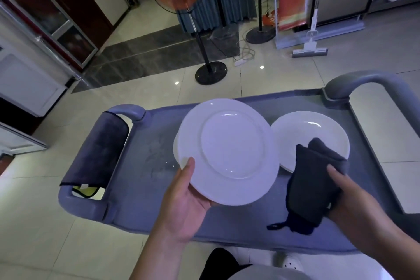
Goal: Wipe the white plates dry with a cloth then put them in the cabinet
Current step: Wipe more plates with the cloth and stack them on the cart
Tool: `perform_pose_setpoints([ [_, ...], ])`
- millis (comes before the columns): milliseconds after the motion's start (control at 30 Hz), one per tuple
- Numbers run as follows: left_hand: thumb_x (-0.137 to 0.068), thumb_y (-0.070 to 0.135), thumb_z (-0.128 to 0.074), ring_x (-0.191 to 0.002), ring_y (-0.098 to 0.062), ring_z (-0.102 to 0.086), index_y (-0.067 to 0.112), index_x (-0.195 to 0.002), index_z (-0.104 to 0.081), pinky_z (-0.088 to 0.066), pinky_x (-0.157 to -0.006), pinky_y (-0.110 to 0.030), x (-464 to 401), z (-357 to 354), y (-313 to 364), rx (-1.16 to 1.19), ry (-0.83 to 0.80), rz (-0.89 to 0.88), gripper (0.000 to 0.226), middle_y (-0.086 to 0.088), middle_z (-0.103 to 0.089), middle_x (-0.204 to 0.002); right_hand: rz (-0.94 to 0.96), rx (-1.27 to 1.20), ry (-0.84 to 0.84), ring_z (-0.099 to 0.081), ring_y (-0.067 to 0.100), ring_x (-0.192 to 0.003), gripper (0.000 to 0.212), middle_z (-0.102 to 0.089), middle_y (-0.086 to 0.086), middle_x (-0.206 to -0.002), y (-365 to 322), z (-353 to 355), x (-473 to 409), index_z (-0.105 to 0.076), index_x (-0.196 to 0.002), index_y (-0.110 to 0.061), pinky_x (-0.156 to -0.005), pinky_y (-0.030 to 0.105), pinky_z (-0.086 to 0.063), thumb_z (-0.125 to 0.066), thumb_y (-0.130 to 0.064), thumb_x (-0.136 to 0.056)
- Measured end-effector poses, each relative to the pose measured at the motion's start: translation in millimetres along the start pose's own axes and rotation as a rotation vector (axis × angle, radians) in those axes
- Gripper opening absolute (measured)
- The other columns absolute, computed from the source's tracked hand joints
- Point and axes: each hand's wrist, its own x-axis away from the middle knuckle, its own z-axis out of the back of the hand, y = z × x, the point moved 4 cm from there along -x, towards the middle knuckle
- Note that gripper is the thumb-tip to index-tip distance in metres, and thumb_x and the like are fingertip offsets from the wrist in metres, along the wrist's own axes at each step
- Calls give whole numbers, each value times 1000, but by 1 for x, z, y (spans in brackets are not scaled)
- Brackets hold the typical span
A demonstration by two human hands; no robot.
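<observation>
Plate lifted, cloth ready — wiping not begun.
Our left hand (181,202) pinches the plate (229,152) rim at 7 o'clock; right hand (354,195) grips the cloth (313,179) — wipe centre outward, keeping it level.

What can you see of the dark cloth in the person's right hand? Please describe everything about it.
The dark cloth is charcoal grey, soft and thick, like microfibre, with a stitched darker edge and a small hanging loop at its lower end. It is folded or bunched, draped over the right hand, whose thumb presses on its upper right part. It hangs above the grey cart tray and partly covers the plates at the right. Whether it touches them is unclear.
</observation>
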Motion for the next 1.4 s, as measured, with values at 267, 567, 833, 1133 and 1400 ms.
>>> perform_pose_setpoints([
  [267, -58, 46, -97, -111, -23, -71, 22, -117, -78, -62, -76, -37, -4, 45, 2, 38, -79, 37, 66, -6, -73, -125, 4, -63, -136, -61, 17, -125, 45, -67, -4, -132, 4, -87, -1, -55, -137, -33, -99, 47, -48, -44, -44, -95],
  [567, -56, 22, -98, -111, -29, -69, 18, -118, -76, -59, -84, -38, -27, 91, 39, -78, -316, 7, 66, -11, -74, -116, 127, 120, 19, -66, 14, -117, 40, -69, -1, -129, -23, -145, -9, -55, -138, -30, -92, 43, -51, -37, -42, -105],
  [833, -42, 23, -101, -96, -26, -73, 17, -104, -80, -58, -77, -34, -42, 97, 54, -29, -452, 99, 66, -11, -77, -102, 1061, 1709, -428, -7, 16, -156, 59, -19, -9, -166, -44, -276, 1, -37, -150, -47, -121, 60, -4, -41, -51, -91],
  [1133, -53, 10, -76, -95, -25, -73, 23, -103, -81, -62, -67, -38, -51, 121, 61, 100, -447, 192, 53, -10, -76, -106, 746, 1802, -426, -5, 1, -152, 60, -21, -20, -164, -17, -313, -50, -37, -150, -43, -122, 47, 4, -33, -60, -92],
  [1400, -24, 21, -101, -88, -22, -76, 16, -95, -83, -61, -61, -32, -55, 152, 84, 319, -428, 171, 73, -9, -78, -98, 353, 1066, -113, -58, -15, -101, 22, -66, -36, -105, -23, -274, -46, -60, -119, -37, -90, 17, -44, -49, -25, -106],
])
